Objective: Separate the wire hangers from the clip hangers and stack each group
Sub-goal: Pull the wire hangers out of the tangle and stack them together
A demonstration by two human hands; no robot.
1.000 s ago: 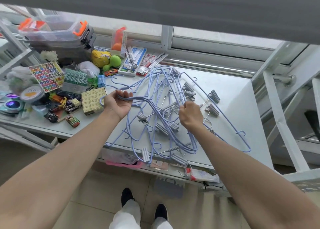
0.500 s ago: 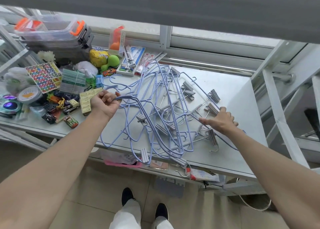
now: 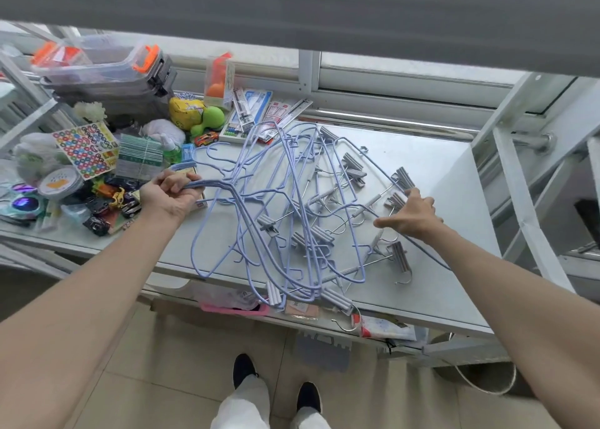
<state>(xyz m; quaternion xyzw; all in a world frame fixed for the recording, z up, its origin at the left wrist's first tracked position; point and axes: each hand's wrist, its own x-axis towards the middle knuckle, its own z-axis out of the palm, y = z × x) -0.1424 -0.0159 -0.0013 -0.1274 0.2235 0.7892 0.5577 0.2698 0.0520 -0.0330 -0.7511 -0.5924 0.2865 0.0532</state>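
Fingers (image 3: 181,181) of the left hand (image 3: 170,194) are curled tight round a bunch of blue wire hangers (image 3: 246,220), gripping approx 3–4 at the shoulder bend; exact no. can't be told, wires overlap. Right hand (image 3: 410,217) is flat and spread, fingers apart, palm down, resting on or just over a clip hanger (image 3: 394,201) at the right edge of the heap; contact can't be told for sure.

Landmark = metal table (image 3: 431,175). Whole tangle lies mid-table, reaching from the back edge to past the front edge, where loops and two grey clips (image 3: 336,298) overhang. Wire hangers: roughly 8–10, all pale blue, crossed over one another. Clip hangers: approx 6–7, chrome bars w/ grey ribbed clips, about 12 clips visible, threaded thru and under the blue loops, so the two kinds are mixed, not yet in groups.

Left part of the table is crowded: clear bin w/ orange latches (image 3: 97,68), sticker sheet (image 3: 86,150), toy cars (image 3: 107,207), round tin (image 3: 60,183), green toy (image 3: 209,118), yellow pouch (image 3: 185,110), packaged pens (image 3: 250,110) at the back. Small box (image 3: 199,201) sits right under the left hand. Right part of the table is bare metal.
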